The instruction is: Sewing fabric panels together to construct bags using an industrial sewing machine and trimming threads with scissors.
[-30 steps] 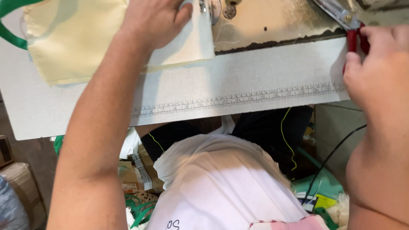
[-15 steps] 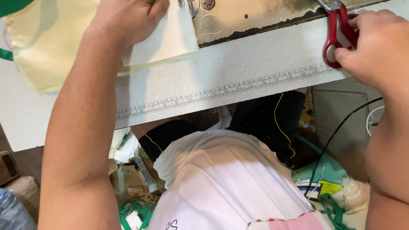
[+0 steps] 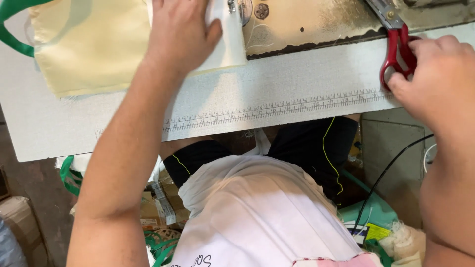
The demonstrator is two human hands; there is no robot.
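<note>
left hand (image 3: 180, 34): we pressed it flat, fingers together, on the cream fabric (image 3: 94, 49) at the table's (image 3: 277, 94) far edge | right hand (image 3: 438, 74): we curled our fingers onto the red scissors (image 3: 396, 52), handles under fingertips, blades pointing away

Bright, even light is falling from overhead, and the view is staying mostly sharp.

The white table (image 3: 277, 99) is reflecting the light strongly without blowing out, while the left hand (image 3: 180, 34) is casting only a faint, soft shadow on the pale yellow fabric (image 3: 94, 49). The floor clutter under the table is sitting in dimmer light, and the near forearms are looking slightly soft and stretched toward the frame edges.
</note>
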